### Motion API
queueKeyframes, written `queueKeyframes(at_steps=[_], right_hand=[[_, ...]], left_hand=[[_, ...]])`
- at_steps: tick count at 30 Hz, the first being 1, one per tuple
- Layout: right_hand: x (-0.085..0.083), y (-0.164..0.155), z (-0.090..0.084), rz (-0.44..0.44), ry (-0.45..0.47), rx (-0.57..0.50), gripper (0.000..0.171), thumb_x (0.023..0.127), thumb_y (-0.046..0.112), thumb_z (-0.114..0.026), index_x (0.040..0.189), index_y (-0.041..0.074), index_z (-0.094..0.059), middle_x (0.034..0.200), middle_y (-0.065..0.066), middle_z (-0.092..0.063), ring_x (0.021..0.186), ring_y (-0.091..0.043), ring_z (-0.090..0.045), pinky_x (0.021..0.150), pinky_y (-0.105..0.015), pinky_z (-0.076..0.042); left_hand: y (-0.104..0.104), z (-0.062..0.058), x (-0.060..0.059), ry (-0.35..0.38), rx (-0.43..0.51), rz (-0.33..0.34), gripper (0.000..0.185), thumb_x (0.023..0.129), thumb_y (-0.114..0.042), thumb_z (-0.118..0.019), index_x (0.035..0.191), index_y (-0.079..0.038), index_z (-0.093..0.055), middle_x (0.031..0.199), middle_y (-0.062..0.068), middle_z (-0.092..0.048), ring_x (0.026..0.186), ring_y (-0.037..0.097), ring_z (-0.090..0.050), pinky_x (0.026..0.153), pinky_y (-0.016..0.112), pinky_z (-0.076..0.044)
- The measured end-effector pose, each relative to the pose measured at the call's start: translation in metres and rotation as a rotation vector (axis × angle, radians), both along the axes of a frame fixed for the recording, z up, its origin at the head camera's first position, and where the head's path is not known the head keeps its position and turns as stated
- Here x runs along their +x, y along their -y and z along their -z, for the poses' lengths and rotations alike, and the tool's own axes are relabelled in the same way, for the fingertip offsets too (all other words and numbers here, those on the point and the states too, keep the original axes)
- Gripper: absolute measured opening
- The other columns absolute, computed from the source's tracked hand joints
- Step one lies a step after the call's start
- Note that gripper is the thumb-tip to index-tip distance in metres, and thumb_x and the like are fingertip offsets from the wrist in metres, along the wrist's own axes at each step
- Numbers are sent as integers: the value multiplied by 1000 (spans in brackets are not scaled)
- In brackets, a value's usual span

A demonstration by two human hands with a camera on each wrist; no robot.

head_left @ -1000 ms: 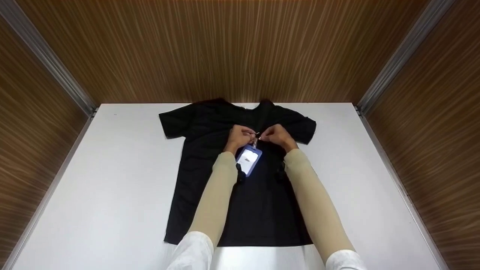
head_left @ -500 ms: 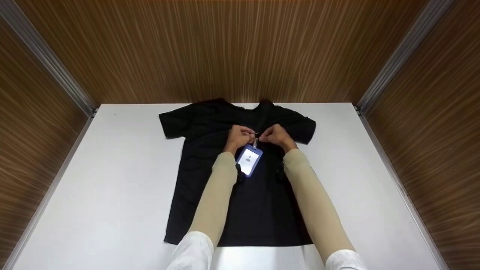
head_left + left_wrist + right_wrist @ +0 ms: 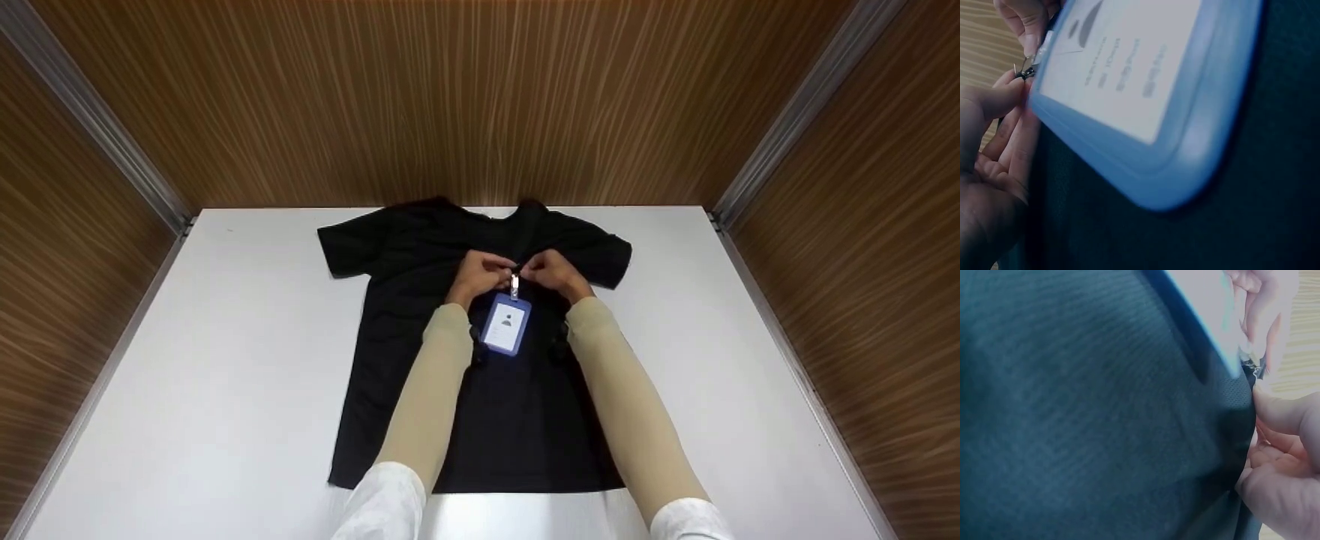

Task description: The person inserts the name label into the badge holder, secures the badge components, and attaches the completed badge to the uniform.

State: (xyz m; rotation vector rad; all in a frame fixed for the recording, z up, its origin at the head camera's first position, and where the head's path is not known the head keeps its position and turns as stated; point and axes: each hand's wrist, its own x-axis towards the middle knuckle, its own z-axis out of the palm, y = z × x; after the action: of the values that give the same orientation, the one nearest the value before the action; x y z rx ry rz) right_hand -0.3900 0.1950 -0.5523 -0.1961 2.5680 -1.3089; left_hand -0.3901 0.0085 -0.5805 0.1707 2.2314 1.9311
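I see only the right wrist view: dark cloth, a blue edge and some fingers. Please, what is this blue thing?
Observer: It is a blue badge holder with a white card inside; it lies on the chest of a black T-shirt.
Operator: Is the shirt spread or folded?
Observer: Spread flat on a white table, collar toward the far wall, both sleeves out.
Operator: Which hands are at the badge?
Observer: Both. The left hand and the right hand meet at the small metal clip on top of the badge holder, fingers curled around it.
Operator: Can you read the card?
Observer: No. The left wrist view shows lines of print, but they are blurred.
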Motion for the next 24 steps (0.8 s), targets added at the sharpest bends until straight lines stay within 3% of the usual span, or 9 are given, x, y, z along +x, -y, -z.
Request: queueKeyframes(at_steps=[7, 16, 24], right_hand=[[-1, 1, 2, 24, -4, -26, 12, 95, -1, -65, 100, -12, -70, 89, -2, -63, 83, -13, -53, 74, -19, -43], [1, 0, -1, 12, 3, 28, 21, 102, 11, -63, 99, -8, -71, 85, 2, -59, 80, -12, -51, 71, -21, -41], [2, -4, -2, -2, 34, 46, 18, 96, 7, -70, 105, -8, -75, 98, -4, -69, 90, -15, -58, 80, -22, -46]], left_hand=[[1, 0, 1, 3, 17, -6, 22, 89, 12, -67, 107, 5, -78, 90, 15, -76, 71, 12, -69, 64, 20, -57], [0, -1, 2, 5, 31, -22, 24, 86, 15, -67, 105, 6, -78, 86, 17, -76, 69, 14, -70, 65, 23, -59], [-1, -1, 2, -40, -6, -64, 23, 83, 14, -67, 99, 4, -80, 79, 10, -75, 67, 10, -68, 63, 22, -59]])
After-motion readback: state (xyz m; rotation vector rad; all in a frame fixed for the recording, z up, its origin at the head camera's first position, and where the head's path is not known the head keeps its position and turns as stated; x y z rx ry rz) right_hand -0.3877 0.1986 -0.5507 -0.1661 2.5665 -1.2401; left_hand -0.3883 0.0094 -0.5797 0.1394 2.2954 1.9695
